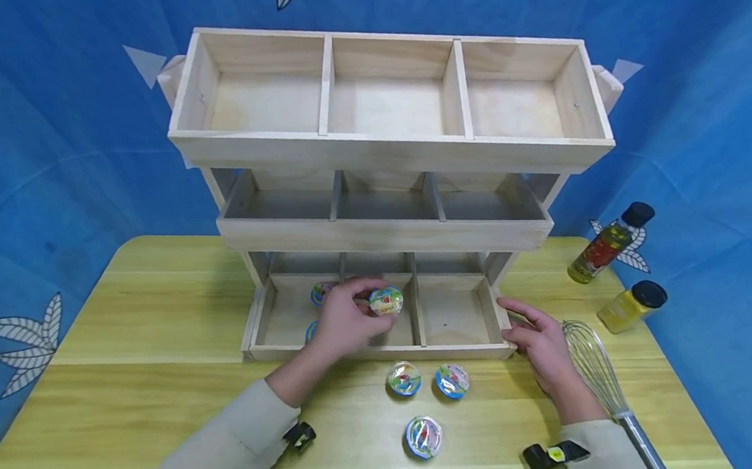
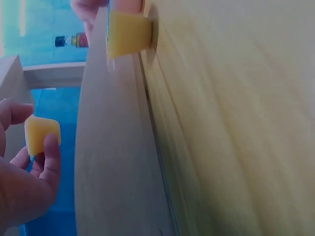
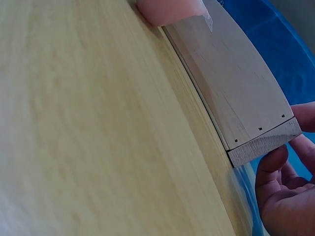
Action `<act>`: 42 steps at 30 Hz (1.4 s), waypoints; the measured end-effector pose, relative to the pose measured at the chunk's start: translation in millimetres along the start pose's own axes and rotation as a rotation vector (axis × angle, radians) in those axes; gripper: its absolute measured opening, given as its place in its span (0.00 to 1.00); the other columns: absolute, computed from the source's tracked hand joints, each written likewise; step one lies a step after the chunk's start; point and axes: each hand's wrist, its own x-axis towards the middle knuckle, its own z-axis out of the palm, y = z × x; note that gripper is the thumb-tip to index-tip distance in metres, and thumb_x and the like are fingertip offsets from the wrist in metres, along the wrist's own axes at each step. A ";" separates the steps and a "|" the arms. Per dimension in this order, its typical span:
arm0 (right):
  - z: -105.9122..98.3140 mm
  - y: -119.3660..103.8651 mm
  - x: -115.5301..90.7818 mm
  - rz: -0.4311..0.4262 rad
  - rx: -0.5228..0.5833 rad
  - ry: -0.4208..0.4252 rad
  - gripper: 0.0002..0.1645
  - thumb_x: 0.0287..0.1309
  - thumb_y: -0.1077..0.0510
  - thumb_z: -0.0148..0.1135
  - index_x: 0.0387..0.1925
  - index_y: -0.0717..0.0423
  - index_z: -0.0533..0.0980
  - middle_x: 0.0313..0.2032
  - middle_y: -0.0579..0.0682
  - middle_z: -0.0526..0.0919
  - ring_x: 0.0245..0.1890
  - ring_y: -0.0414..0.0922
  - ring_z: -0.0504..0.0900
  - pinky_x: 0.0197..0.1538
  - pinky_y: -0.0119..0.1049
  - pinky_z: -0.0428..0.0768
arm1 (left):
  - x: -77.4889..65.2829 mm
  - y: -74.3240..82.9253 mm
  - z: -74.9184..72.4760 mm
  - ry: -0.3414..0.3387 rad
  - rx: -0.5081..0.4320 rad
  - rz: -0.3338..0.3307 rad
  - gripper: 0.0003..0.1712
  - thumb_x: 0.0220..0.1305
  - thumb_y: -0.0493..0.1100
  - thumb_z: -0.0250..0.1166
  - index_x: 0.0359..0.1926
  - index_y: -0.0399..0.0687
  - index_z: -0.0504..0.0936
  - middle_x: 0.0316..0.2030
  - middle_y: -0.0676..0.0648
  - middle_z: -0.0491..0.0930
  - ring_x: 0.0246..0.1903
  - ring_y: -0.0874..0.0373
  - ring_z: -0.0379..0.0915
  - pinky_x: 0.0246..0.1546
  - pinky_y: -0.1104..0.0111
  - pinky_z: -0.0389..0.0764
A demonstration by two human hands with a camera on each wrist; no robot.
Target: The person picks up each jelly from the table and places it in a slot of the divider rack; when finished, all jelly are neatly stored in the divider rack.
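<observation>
"Over the bottom tray's [image 1: 468, 352] middle compartment, what's the left grip [image 1: 350, 323] got?"

"A jelly cup [image 1: 386, 301], lid up, pinched between thumb and fingers. Two more cups [image 1: 322, 292] sit around nine o'clock from it, in the left compartment, partly hidden behind the hand."

"And the right grip [image 1: 538, 343]?"

"At half past three, closed round the tray's front corner."

"What worries you?"

"The pinch, mostly. Those sides look smooth, so a lazy hold could let the cup slip and land on its side; too hard a squeeze might strain the lid. And the divider [image 1: 418, 312], close by at three o'clock, could catch it if it swings over."

"What about the three loose cups [image 1: 424, 437] on the table [image 1: 127, 357]?"

"They're between five and six o'clock. If the right grip drags the tray toward six, I'd expect the nearer two to be shoved. The whisk [image 1: 599, 379] lies at four, just beside that wrist; a careless pull back could snag its wires."
</observation>
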 end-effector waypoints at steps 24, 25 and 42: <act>-0.8 2.6 1.5 0.001 0.019 -0.013 0.31 0.57 0.77 0.58 0.64 0.72 0.69 0.50 0.64 0.78 0.42 0.43 0.81 0.39 0.33 0.83 | 46.4 -38.2 30.3 0.001 0.249 -0.115 0.29 0.45 0.35 0.80 0.51 0.36 0.83 0.47 0.42 0.83 0.46 0.48 0.78 0.48 0.61 0.80; -0.8 2.6 1.5 0.001 0.020 -0.014 0.31 0.57 0.77 0.58 0.64 0.72 0.69 0.50 0.63 0.78 0.42 0.43 0.81 0.39 0.33 0.83 | 46.7 -39.2 30.7 0.000 0.260 -0.114 0.29 0.45 0.35 0.80 0.51 0.36 0.83 0.47 0.42 0.83 0.47 0.47 0.78 0.49 0.61 0.80; -4.1 7.6 4.4 -0.006 0.022 -0.017 0.30 0.56 0.77 0.58 0.63 0.70 0.71 0.51 0.64 0.78 0.43 0.44 0.83 0.40 0.35 0.84 | 46.3 -43.8 32.4 0.031 0.318 -0.066 0.28 0.44 0.39 0.82 0.49 0.41 0.84 0.42 0.45 0.84 0.41 0.51 0.79 0.43 0.62 0.81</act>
